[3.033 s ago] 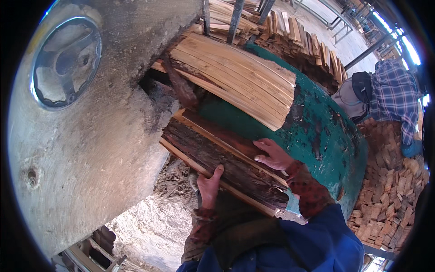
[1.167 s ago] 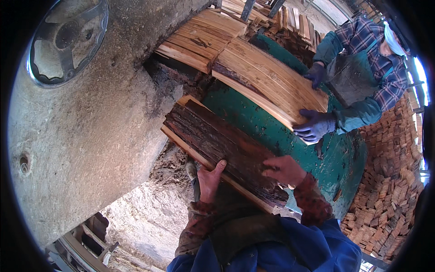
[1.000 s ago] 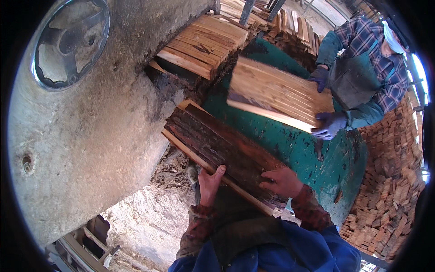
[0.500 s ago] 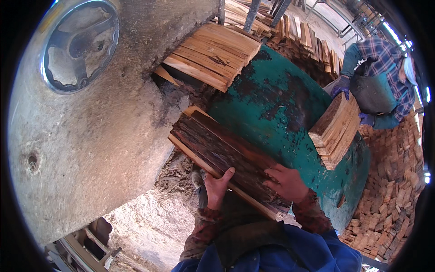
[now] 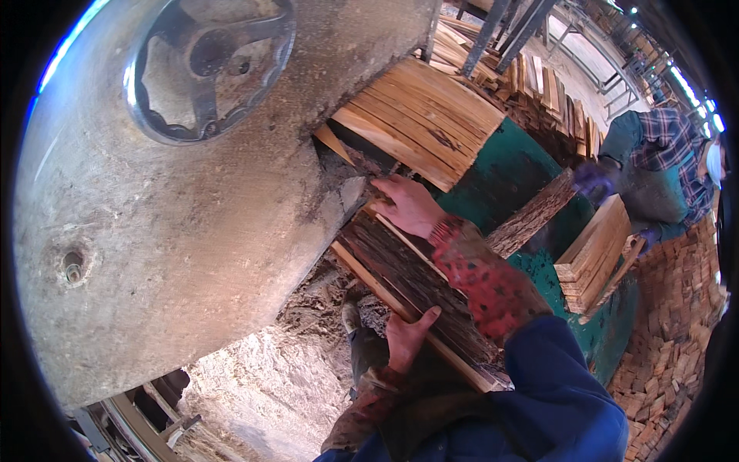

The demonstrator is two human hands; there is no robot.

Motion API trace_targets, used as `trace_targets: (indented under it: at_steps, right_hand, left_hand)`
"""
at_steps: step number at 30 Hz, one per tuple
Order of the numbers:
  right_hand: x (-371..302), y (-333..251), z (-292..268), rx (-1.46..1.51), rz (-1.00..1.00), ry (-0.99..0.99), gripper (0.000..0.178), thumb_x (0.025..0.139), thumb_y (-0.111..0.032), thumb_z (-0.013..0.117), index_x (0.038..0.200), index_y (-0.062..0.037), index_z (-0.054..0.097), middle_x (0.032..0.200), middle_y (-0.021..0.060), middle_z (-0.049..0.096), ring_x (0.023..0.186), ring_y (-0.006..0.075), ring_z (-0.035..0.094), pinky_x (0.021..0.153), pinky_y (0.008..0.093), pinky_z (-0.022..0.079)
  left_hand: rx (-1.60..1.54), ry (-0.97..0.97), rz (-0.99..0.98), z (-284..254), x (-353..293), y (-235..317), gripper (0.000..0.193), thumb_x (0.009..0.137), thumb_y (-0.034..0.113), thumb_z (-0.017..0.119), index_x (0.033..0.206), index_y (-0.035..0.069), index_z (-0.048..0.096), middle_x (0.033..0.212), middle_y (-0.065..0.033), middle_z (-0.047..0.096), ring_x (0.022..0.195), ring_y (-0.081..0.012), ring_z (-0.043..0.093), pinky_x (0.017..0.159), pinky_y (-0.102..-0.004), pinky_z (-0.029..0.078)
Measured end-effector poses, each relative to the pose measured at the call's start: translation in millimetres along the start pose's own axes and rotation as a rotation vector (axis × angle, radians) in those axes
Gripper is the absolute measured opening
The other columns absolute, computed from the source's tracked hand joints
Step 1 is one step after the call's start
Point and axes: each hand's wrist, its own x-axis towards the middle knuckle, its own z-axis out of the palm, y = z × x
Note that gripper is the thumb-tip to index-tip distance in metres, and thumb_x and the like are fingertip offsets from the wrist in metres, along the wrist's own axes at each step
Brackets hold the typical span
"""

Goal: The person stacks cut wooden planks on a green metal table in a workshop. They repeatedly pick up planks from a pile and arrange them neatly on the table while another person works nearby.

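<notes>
Two rough boards lie side by side in front of me, the nearer a bark-covered slab (image 5: pixel 412 285) with a pale sawn edge. My left hand (image 5: pixel 408 339) grips the slab's near left edge, thumb on top of the bark. My right hand (image 5: pixel 408 206) reaches across to the boards' far end, beside the machine plate. Its fingers are apart and point left; their contact with the wood is partly hidden. Just beyond it, a row of sawn boards (image 5: pixel 423 115) rests on the green table (image 5: pixel 523 158).
A large worn metal plate with a handwheel (image 5: pixel 212 54) fills the left. At right, a co-worker's purple-gloved hand (image 5: pixel 593 181) is at a bark strip (image 5: pixel 531 215), near a board stack (image 5: pixel 593 254). Cut wood blocks (image 5: pixel 662 346) are piled behind. Sawdust (image 5: pixel 254 393) covers the floor below.
My right hand has left the near part of the slab and moved to the far end. My left hand keeps its grip. The co-worker's glove is now at a bark strip on the table.
</notes>
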Motion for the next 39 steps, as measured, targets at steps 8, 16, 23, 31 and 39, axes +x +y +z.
trace_targets:
  at_steps: [8,16,23,31,39]
  right_hand:
    - [99.4,33.2,82.2,-0.071,0.298,-0.096,0.06,0.083,-0.031,0.069,0.129,0.0018,0.049,0.108,0.0249,0.064,0.093,0.0398,0.065,0.081,0.0438,0.052]
    - [132.4,42.2,80.5,0.905,0.625,0.059,0.021,0.089,-0.018,0.064,0.1,0.0006,0.067,0.069,0.0036,0.063,0.057,0.0099,0.057,0.05,0.0242,0.047]
    - [34.3,20.3,-7.7,0.765,0.537,0.062,0.023,0.09,-0.016,0.063,0.104,0.0025,0.064,0.071,0.0031,0.061,0.059,0.0091,0.056,0.054,0.0246,0.045]
    - [-170.3,-8.5,-93.8,0.75,0.657,-0.006,0.016,0.092,-0.012,0.058,0.099,0.0016,0.063,0.069,0.0004,0.056,0.062,0.0069,0.052,0.056,0.0235,0.042]
    - [-273.3,-0.9,-121.2,0.232,0.648,-0.047,0.029,0.087,-0.028,0.069,0.096,-0.0003,0.068,0.081,0.0092,0.068,0.071,0.0158,0.062,0.066,0.0334,0.051]
  left_hand:
    - [0.122,0.054,0.004,2.1,-7.1,19.8,0.039,0.076,0.025,0.083,0.097,-0.004,0.068,0.09,-0.0107,0.073,0.082,-0.0157,0.069,0.075,-0.0315,0.054]
    - [0.182,0.039,-0.029,-3.9,-2.1,-2.2,0.043,0.072,0.026,0.085,0.099,-0.004,0.067,0.092,-0.0109,0.073,0.085,-0.0169,0.069,0.077,-0.0311,0.054]
    - [0.052,0.025,-0.057,-1.1,-3.2,15.7,0.049,0.072,0.025,0.085,0.104,-0.006,0.065,0.097,-0.0138,0.072,0.089,-0.0193,0.069,0.081,-0.0322,0.054]
    - [-0.121,0.046,0.002,6.3,-6.0,19.2,0.056,0.073,0.014,0.084,0.117,-0.008,0.058,0.105,-0.0132,0.07,0.093,-0.0183,0.066,0.085,-0.032,0.053]
    - [0.103,0.022,-0.055,-0.4,-5.4,20.9,0.059,0.077,0.016,0.082,0.123,-0.008,0.054,0.116,-0.0156,0.065,0.103,-0.0219,0.061,0.092,-0.0342,0.049]
